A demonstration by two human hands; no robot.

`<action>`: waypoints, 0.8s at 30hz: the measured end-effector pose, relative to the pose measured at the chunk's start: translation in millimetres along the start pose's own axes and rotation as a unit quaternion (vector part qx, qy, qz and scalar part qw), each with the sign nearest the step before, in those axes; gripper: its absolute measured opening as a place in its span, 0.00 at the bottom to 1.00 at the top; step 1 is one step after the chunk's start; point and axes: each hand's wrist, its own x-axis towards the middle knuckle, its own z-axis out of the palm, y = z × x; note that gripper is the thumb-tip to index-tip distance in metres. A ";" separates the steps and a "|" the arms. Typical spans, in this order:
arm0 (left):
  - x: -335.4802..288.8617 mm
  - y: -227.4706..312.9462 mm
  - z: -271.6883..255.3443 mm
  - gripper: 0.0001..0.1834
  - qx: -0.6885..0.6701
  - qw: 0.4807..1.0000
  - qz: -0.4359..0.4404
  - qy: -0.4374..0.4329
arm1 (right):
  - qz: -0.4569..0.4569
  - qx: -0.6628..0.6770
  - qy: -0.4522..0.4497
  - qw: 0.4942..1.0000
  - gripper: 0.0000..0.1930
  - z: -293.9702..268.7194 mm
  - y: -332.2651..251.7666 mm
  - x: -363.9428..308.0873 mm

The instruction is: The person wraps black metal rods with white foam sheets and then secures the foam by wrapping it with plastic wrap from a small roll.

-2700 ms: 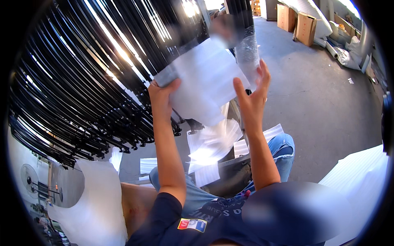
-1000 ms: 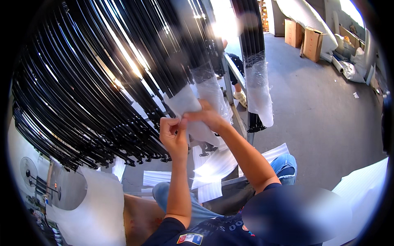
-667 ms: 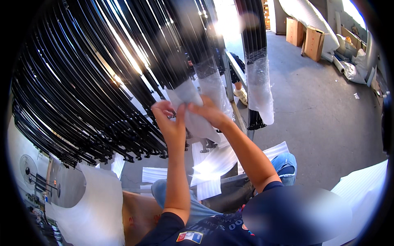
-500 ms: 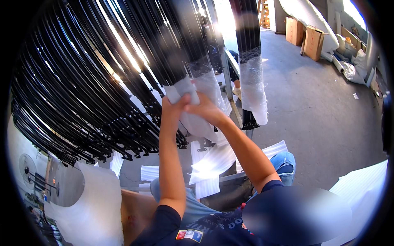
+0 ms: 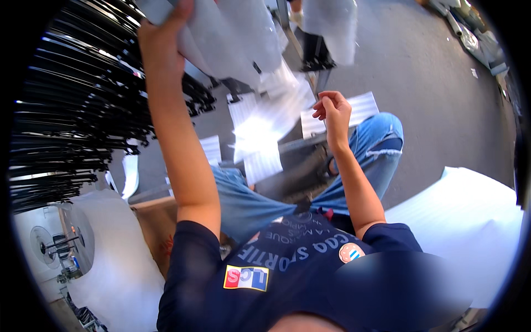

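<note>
My left hand point(image 5: 164, 43) is raised at the top, its fingers closed around a white foam sheet point(image 5: 224, 47) wrapped on the lower part of a hanging bundle of black metal bars; the fingertips are partly cut off by the picture's edge. Dark bar ends point(image 5: 237, 87) poke out below the foam. My right hand point(image 5: 335, 110) is apart from the bundle, above my knee, with loosely bent fingers and nothing visible in them. Rows of thin black bars point(image 5: 83, 91) hang to the left of my left arm.
Another wrapped bundle point(image 5: 330, 27) hangs right of centre. White foam strips point(image 5: 260, 160) lie on the floor before my legs. Large foam sheets stand at left point(image 5: 113, 249) and right point(image 5: 462, 221), a cardboard box point(image 5: 152, 227) beside my left side. A fan point(image 5: 47, 247) stands far left.
My right hand has left the wrapped bundle and come down to the right. My left hand stays on the foam. The view has tilted downward, so the bars sit higher.
</note>
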 end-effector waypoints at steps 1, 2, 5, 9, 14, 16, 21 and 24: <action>-2.5 -2.7 1.3 0.30 0.006 1.000 0.007 0.008 | 0.033 -0.053 0.008 0.998 0.09 -11.9 19.4 -0.8; -3.3 -3.6 -2.9 0.30 0.013 1.000 0.011 0.015 | 0.080 -0.063 0.021 0.995 0.09 -19.8 44.3 0.7; -6.9 4.7 -19.4 0.30 0.034 0.999 0.020 0.036 | 0.159 -0.088 0.014 0.983 0.11 -25.8 80.7 3.5; -3.3 10.1 -27.8 0.29 0.041 0.998 0.031 0.040 | 0.189 -0.061 -0.035 0.979 0.11 -23.2 83.8 14.4; -1.0 -0.6 -27.2 0.29 0.043 0.998 0.029 0.039 | 0.124 -0.101 0.094 0.983 0.14 -48.9 87.5 59.8; -1.1 0.2 -29.2 0.29 0.046 0.998 0.028 0.037 | -0.014 -0.402 0.106 0.909 0.16 -49.6 87.8 69.4; -13.5 10.5 -39.1 0.28 0.075 0.996 0.009 0.044 | 0.143 -0.654 -0.087 0.738 0.31 -33.9 143.3 65.5; -10.6 7.6 -9.4 0.26 0.043 0.999 -0.028 0.004 | -0.018 -0.608 -0.099 0.788 0.22 -82.6 200.8 70.9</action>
